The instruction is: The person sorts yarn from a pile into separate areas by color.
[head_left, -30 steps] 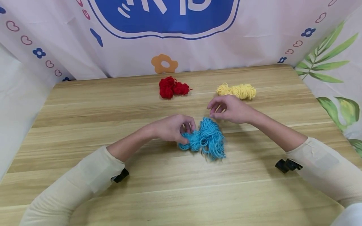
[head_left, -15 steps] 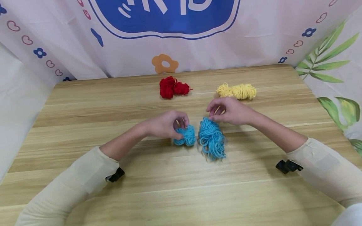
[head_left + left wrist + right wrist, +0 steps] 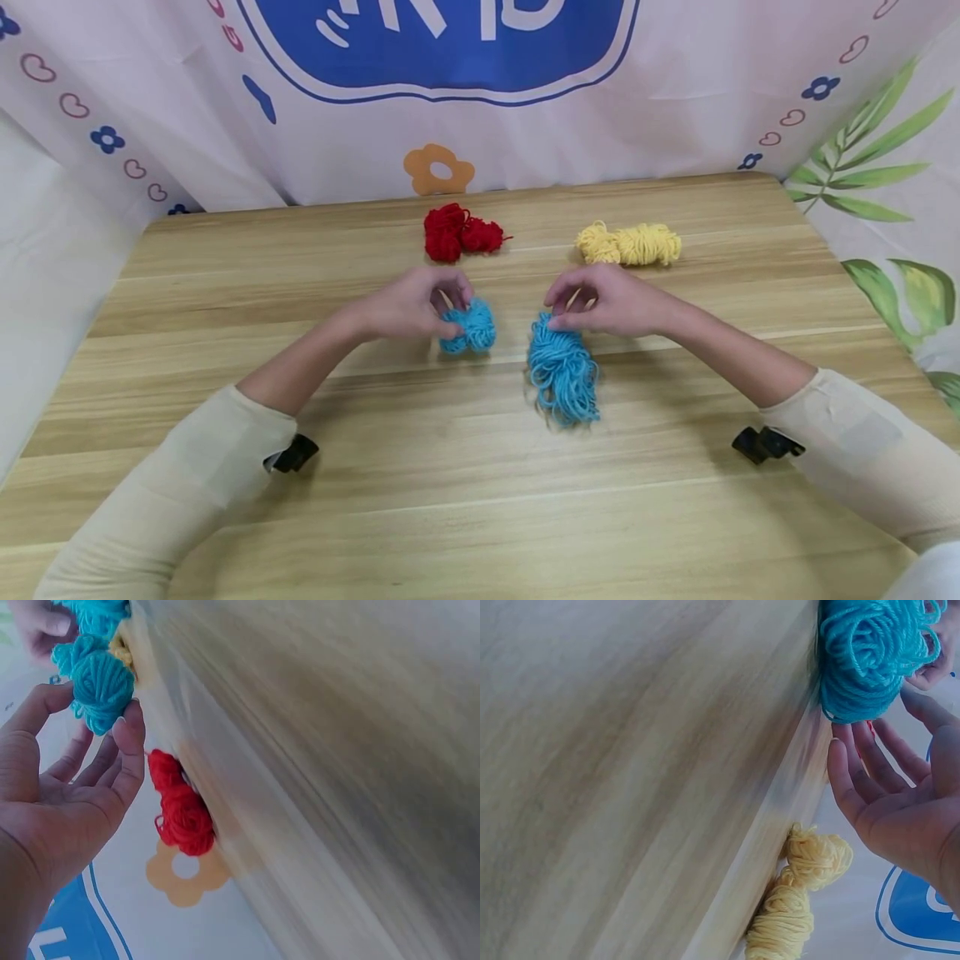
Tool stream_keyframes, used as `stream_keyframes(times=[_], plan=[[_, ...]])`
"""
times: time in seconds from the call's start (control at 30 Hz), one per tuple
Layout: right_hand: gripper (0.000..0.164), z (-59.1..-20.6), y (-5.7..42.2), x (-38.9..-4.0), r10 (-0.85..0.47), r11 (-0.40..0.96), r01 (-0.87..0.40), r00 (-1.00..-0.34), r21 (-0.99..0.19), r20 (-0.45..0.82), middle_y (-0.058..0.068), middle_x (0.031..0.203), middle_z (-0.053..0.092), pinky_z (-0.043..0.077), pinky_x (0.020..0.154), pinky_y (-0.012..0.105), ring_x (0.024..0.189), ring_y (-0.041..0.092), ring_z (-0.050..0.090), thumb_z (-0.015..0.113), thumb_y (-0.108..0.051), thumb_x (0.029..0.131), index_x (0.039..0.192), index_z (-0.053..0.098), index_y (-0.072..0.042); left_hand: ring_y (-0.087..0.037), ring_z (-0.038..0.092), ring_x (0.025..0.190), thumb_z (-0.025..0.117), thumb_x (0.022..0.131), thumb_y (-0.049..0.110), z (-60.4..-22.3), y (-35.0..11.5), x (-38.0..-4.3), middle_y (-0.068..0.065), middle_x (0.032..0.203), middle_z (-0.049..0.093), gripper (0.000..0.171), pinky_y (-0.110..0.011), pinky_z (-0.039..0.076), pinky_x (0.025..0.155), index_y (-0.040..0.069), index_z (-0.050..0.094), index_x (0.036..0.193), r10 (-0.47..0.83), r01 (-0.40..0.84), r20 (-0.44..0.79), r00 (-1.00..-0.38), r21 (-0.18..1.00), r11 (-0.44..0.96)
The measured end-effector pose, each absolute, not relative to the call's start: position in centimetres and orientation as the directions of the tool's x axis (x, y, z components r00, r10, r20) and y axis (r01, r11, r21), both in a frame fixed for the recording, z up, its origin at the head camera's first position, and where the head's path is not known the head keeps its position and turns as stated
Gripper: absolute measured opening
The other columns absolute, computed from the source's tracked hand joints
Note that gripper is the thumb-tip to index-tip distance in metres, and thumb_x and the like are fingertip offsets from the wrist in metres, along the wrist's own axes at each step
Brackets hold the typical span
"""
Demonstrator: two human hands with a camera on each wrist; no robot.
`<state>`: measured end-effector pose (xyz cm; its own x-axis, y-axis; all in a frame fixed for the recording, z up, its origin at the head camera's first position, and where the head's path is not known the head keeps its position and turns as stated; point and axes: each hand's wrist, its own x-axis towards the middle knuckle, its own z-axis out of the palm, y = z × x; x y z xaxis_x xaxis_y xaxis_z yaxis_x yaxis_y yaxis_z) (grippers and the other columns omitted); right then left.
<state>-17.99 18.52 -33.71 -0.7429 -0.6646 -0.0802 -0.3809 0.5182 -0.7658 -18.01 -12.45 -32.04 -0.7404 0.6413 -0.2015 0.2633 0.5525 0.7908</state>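
My left hand [image 3: 408,304] pinches a small blue yarn bundle [image 3: 474,327] between thumb and fingers, left of centre in the head view. The left wrist view shows this bundle [image 3: 103,684] at the fingertips. To its right lies a larger, looser blue yarn bundle [image 3: 564,371], its lower strands spread on the table. My right hand [image 3: 611,300] holds its far end lightly, thumb on the yarn and fingers curved behind. In the right wrist view those fingers [image 3: 847,784] sit at the end of the larger bundle [image 3: 874,656].
A red yarn bundle [image 3: 461,233] lies near the table's back edge. Farther right is a yellow yarn bundle [image 3: 630,243], just beyond my right hand. Behind the wooden table [image 3: 480,500] hangs a white printed cloth [image 3: 337,150].
My left hand has drawn the small blue bundle away from the larger one, leftward and toward the back. My right hand has come down slightly onto the larger bundle's end.
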Motion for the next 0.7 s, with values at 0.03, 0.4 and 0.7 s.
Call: stream_keyframes(times=[0.03,0.4,0.7], plan=[[0.025,-33.7,18.5,-18.0,-0.671,0.517,-0.382,-0.736,-0.766,-0.086,0.011,0.108,0.073,0.060,0.087,0.038,0.095,0.023,0.072,0.079,-0.012,0.093,0.113,0.072,0.001,-0.030,0.062,0.103,0.079,0.085,-0.002,-32.0,-12.6,-18.1,-0.014,0.110,0.065,0.031,-0.039,0.056,0.093,0.000,0.061,0.110,0.633,0.263,-0.197,-0.748,0.788,0.556],[0.033,-33.3,18.6,-17.9,-0.707,0.543,-0.407,-0.694,-0.735,-0.137,0.007,0.108,0.074,0.060,0.088,0.040,0.093,0.019,0.073,0.083,-0.020,0.090,0.114,0.071,-0.002,-0.032,0.061,0.107,0.078,0.087,0.000,-31.8,-14.5,-19.3,-0.018,0.114,0.065,0.030,-0.042,0.054,0.098,-0.003,0.060,0.112,0.567,0.249,-0.161,-0.808,0.779,0.576],[0.039,-33.1,18.7,-17.9,-0.703,0.589,-0.414,-0.685,-0.695,-0.188,0.007,0.105,0.067,0.056,0.085,0.039,0.089,0.020,0.066,0.085,-0.025,0.087,0.116,0.069,-0.005,-0.032,0.059,0.107,0.074,0.090,-0.001,-32.4,-16.4,-20.3,-0.020,0.115,0.064,0.027,-0.032,0.051,0.093,-0.004,0.060,0.112,0.511,0.217,-0.144,-0.848,0.785,0.581]])
